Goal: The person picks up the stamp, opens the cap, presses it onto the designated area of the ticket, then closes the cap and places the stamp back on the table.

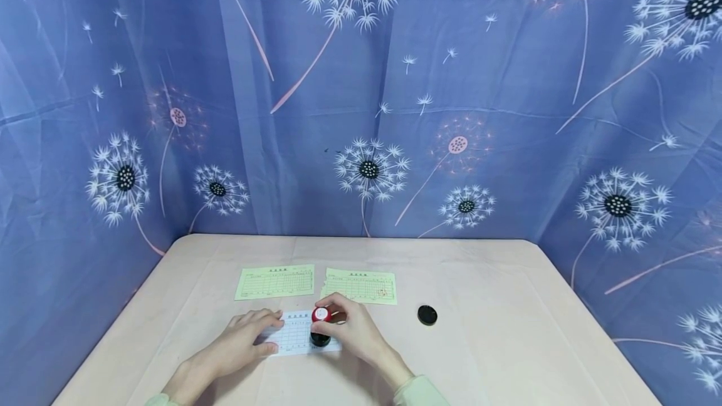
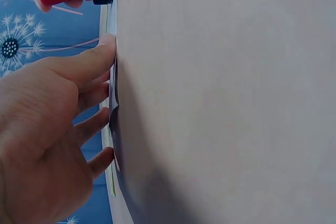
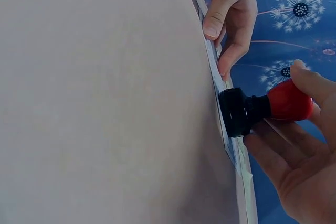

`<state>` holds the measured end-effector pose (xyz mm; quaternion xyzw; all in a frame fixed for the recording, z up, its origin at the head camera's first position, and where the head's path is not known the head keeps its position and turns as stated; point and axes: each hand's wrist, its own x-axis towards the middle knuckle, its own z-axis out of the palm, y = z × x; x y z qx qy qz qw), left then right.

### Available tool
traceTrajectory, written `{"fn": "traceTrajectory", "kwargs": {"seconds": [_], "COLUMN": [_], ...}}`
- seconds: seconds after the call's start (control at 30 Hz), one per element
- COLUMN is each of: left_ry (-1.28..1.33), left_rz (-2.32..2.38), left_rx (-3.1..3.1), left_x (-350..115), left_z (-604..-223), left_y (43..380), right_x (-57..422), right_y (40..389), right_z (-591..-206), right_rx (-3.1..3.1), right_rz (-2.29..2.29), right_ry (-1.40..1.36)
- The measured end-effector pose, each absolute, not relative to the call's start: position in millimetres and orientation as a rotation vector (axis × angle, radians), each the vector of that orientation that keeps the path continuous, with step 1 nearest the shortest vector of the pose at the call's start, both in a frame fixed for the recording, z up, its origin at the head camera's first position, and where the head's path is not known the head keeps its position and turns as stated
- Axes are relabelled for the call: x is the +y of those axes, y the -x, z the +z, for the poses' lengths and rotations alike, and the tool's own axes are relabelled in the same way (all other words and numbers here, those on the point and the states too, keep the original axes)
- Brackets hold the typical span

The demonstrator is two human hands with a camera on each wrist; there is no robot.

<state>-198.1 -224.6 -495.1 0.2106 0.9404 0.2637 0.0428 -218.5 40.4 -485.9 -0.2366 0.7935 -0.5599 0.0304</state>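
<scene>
A self-inking stamp with a red knob and black base (image 1: 319, 339) stands at the right part of a bluish-white printed slip (image 1: 293, 333). My right hand (image 1: 361, 332) grips this stamp, thumb and fingers around the red knob (image 3: 289, 100), some fingers reaching down beside the base. In the right wrist view the base meets the slip, face down. On the slip's left part rests my left hand (image 1: 237, 342), its fingers extended and the fingertips pressing the paper. The left wrist view shows that hand (image 2: 47, 114) at the slip's edge, which lifts slightly from the table.
Behind the slip lie two green printed forms, one at left (image 1: 274, 282) and one at right (image 1: 361, 286); the right one bears a red mark. A round black cap (image 1: 427, 315) sits to the right. A blue dandelion-print curtain (image 1: 316, 193) surrounds the table (image 1: 507, 331).
</scene>
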Motion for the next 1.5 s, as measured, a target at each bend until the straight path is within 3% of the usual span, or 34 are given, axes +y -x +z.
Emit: {"fn": "traceTrajectory", "kwargs": {"seconds": [1.5], "left_ry": [-0.666], "left_rz": [0.753], "left_rx": [2.894], "left_x": [-223.9], "left_z": [-496.5], "left_y": [198.1], "right_x": [39.4], "right_y": [217.6], "right_z": [-480.4], "right_rx": [2.458], "right_rz": [-1.648], "right_ry": [0.683]}}
